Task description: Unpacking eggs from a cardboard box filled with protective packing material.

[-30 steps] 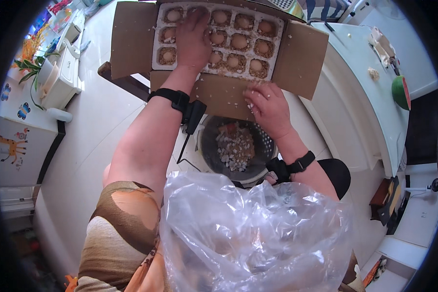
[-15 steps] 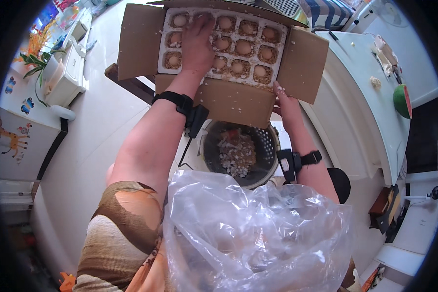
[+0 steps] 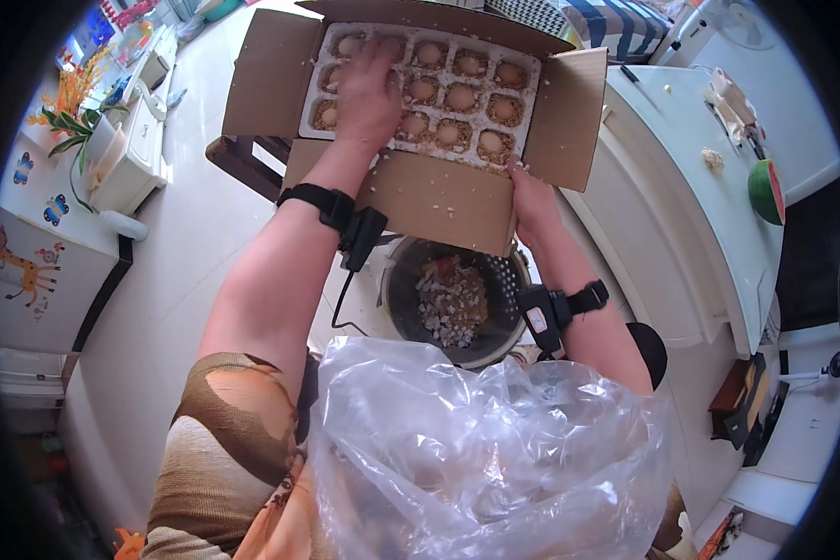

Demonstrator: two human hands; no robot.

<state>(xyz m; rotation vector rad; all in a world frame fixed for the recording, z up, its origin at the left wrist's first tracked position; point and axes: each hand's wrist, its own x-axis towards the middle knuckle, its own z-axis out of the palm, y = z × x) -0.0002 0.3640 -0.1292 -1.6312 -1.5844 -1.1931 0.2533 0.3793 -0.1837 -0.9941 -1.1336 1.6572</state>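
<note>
An open cardboard box [image 3: 439, 198] tilts toward me at the far middle, its flaps folded out. Inside it lies a white foam tray [image 3: 317, 119] whose cells hold brown eggs [image 3: 462, 97] bedded in loose grain-like husks. My left hand [image 3: 368, 98] rests on the tray's left part, fingers stretched out and covering some cells. At the box's near right corner, my right hand [image 3: 535, 201] grips the cardboard, thumb on top; its other fingers are mostly hidden. Black straps with small devices circle both wrists.
Below the box stands a dark bin [image 3: 403, 322] with perforated sides, holding husks and white foam bits. Clear plastic sheeting [image 3: 495, 448] covers my lap. To the right, a pale table [image 3: 681, 140] carries a cut watermelon [image 3: 766, 192]. A wooden stool [image 3: 243, 163] shows behind the box.
The box has shifted slightly left and a little toward me, with both hands moving along. My left hand's fingers look more spread over the tray now.
</note>
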